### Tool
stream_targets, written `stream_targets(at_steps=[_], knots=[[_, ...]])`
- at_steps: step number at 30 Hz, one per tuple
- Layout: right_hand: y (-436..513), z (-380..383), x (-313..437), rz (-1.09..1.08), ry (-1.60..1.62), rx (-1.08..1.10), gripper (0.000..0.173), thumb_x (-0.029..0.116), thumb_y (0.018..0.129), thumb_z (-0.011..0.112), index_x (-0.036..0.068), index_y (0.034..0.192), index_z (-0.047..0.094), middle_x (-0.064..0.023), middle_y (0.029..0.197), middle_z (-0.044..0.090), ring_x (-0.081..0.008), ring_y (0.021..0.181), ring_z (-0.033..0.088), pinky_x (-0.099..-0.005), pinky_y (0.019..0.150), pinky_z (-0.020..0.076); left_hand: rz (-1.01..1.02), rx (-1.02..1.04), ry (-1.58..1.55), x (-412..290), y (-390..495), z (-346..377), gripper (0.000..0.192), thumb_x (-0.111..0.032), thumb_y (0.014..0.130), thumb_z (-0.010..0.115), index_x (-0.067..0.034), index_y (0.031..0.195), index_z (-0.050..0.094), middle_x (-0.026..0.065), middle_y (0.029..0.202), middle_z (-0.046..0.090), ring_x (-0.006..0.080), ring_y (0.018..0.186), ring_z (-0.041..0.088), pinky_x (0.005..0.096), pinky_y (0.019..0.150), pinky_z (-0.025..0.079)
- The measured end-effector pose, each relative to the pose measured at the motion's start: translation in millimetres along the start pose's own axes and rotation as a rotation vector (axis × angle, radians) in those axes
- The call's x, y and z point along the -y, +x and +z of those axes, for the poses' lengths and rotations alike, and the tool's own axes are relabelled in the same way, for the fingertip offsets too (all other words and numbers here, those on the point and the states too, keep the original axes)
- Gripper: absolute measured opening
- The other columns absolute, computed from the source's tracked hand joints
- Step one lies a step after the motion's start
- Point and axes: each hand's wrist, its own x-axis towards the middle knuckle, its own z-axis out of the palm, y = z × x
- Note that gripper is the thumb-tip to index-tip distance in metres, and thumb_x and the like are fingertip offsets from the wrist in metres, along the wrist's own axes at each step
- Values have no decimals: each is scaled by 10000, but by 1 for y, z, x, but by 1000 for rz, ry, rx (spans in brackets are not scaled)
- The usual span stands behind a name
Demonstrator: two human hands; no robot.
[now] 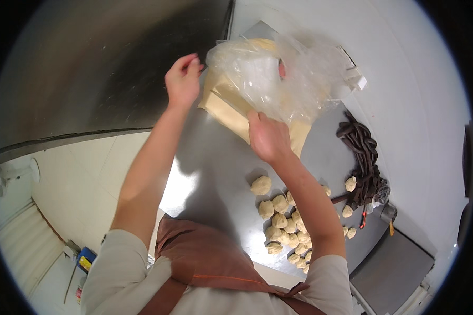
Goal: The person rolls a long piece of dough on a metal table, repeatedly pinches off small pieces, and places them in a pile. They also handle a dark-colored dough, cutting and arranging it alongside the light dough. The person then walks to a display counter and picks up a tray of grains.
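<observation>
My right hand (pixel 270 134) grips a long thin blade (pixel 230 101), likely a knife, laid slantwise across a flat sheet of pale yellow dough (pixel 226 114). Its handle is hidden in my fist. Crumpled clear plastic film (pixel 268 82) covers much of the dough, and whatever lies beneath is only partly visible. My left hand (pixel 183 80) is raised by the sheet's left edge, fingers loosely bent, with nothing visible in it. Below my right wrist, several rough dough lumps (pixel 280 220) sit on the metal worktop (pixel 209 157); my forearm hides some of them.
Dark brown rope-like strands (pixel 358 145) lie in a heap along the right wall, near a small red-and-black item (pixel 363 219). A large dark metal panel (pixel 122 59) borders the worktop at upper left. At lower right is a grey flat surface (pixel 394 267).
</observation>
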Motion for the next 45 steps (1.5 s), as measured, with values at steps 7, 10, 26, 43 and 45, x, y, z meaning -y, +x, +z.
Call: stream_targets(at_steps=[7, 10, 26, 43, 45], knots=[[57, 26, 11, -36, -136, 5, 72, 46, 900, 572, 61, 944, 516, -164, 801, 671, -390, 663, 686, -492, 580, 546, 186, 93, 502, 52, -85, -5, 592, -310, 905, 762, 47, 1351, 610, 251, 1392, 594, 385, 1256, 599, 450, 1075, 489], [71, 38, 3, -32, -167, 114, 59, 71, 923, 566, 59, 951, 515, -170, 793, 678, -386, 692, 701, -496, 593, 554, 250, 85, 588, 65, -95, 9, 647, -320, 885, 777, 49, 1378, 580, 258, 1497, 506, 416, 1347, 513, 468, 1125, 447], [60, 22, 6, -4, -96, 174, 134, 81, 922, 553, 72, 1055, 564, -173, 856, 712, -383, 746, 718, -508, 655, 557, -45, 64, 286, 60, -110, -20, 510, -87, 795, 798, 20, 1236, 563, 224, 1294, 604, 412, 1211, 588, 467, 1030, 488], [0, 73, -63, 125, -78, 236, 133, 48, 921, 553, 68, 1050, 526, -167, 933, 703, -404, 898, 688, -536, 742, 527, 300, 121, 684, 58, -116, -12, 491, -206, 795, 812, -20, 1196, 600, 211, 1386, 559, 412, 1287, 527, 513, 1084, 422], [1, 74, -62, 233, 126, 169, 144, 61, 920, 569, 74, 1058, 528, -168, 936, 706, -406, 907, 688, -535, 736, 530, 384, 79, 728, 47, -124, -12, 493, -204, 807, 803, -18, 1215, 598, 209, 1385, 559, 414, 1289, 524, 529, 1101, 405]])
